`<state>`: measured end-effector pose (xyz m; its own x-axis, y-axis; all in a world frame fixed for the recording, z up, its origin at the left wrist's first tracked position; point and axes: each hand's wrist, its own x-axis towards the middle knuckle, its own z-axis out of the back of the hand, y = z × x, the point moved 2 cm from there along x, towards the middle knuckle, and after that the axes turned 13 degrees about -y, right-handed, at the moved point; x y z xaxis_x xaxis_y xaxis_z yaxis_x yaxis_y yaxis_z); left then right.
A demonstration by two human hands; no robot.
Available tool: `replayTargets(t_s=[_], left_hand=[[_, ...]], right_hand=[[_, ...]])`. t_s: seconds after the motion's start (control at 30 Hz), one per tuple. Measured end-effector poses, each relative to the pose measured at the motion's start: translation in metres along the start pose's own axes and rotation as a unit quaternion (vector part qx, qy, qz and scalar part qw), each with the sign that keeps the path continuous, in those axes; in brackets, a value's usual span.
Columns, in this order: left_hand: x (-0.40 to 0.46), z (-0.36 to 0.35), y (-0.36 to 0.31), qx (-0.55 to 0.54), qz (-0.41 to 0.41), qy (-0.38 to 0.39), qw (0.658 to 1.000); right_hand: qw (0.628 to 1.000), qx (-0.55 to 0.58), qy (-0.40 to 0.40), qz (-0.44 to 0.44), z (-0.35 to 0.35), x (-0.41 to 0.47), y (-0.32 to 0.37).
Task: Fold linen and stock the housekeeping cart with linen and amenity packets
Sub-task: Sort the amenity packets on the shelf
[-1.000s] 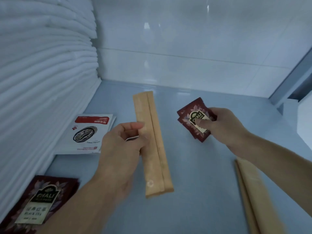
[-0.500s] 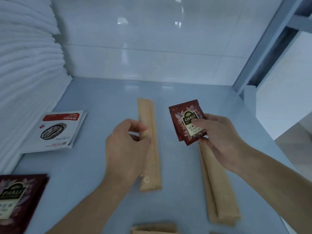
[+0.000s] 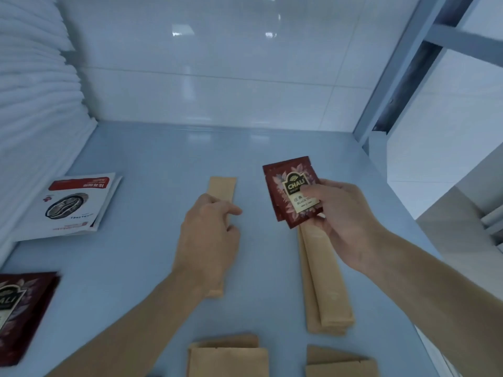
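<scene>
My left hand point(image 3: 208, 235) lies over a long tan packet point(image 3: 221, 187), fingers curled across it, and the packet is down on the pale blue cart shelf point(image 3: 152, 159). My hand and wrist hide the packet's middle. Above the shelf, to the right, my right hand point(image 3: 345, 221) pinches two dark red CHALI tea packets point(image 3: 288, 186) between thumb and fingers. Folded white linen point(image 3: 32, 104) is stacked high along the shelf's left side.
A pile of long tan packets point(image 3: 324, 284) lies under my right hand. Flat tan packets point(image 3: 226, 357) lie at the front edge. White coffee packets point(image 3: 76, 205) and another red tea packet point(image 3: 19, 308) lie on the left. A metal frame post point(image 3: 394, 77) bounds the right side.
My left hand has lowered the long tan packet from upright in the air onto the shelf. My right hand has raised the tea packets and turned them face up.
</scene>
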<state>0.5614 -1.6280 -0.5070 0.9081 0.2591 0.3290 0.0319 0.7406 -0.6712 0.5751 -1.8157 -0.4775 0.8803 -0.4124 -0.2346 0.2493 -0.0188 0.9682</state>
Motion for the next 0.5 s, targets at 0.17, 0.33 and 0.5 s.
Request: replayTargets(t_s=[0.17,0.33,0.5], left_hand=[[-0.008,0.013,0.014,0.072,-0.059,-0.036,0.995],[-0.018,0.016,0.013,0.016,-0.023,0.017,0.999],[-0.031,0.031,0.001,-0.212,0.084,0.023,0.973]], right_hand=[[0.998,-0.034,0.049,0.012,-0.005,-0.017,-0.009],[0.997,-0.04,0.067,0.015,-0.005,-0.028,-0.015],[0.997,-0.022,0.07,-0.004,-0.002,-0.043,-0.025]])
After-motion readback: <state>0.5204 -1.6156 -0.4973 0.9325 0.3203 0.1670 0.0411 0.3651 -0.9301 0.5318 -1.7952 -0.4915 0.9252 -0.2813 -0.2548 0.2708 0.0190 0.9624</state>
